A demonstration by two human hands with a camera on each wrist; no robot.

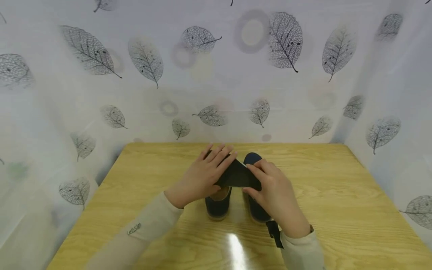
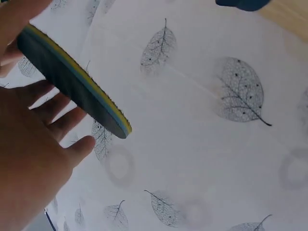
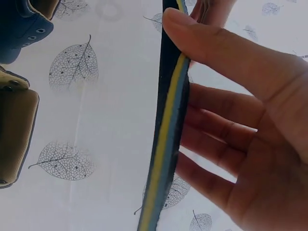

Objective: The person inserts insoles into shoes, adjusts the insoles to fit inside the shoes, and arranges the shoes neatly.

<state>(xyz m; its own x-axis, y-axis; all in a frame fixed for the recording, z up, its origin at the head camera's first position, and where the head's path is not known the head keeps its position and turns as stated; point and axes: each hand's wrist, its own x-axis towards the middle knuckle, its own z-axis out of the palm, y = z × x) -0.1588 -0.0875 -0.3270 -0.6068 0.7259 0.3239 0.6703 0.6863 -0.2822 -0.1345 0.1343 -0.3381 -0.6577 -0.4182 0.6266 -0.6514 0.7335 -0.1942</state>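
Observation:
A thin insole (image 1: 237, 175) is held up above a pair of dark navy shoes. Its face looks black, and yellow and blue layers show along its edge in both wrist views. My right hand (image 1: 275, 189) pinches the near right end of the insole between thumb and fingers. Straight fingers of my left hand (image 1: 202, 174) lie against its dark face towards the far left end, while the left thumb stands apart from it in the left wrist view. Below, the left shoe (image 1: 217, 210) shows its tan inside; the right shoe (image 1: 253, 158) is partly hidden by my right hand.
The shoes stand on a light wood-grain table (image 1: 162, 236). A white curtain (image 1: 229, 82) printed with grey leaves surrounds its back and sides. A black strap (image 1: 275, 233) hangs at my right wrist. Shoe eyelets (image 3: 36, 34) appear at the left of the right wrist view.

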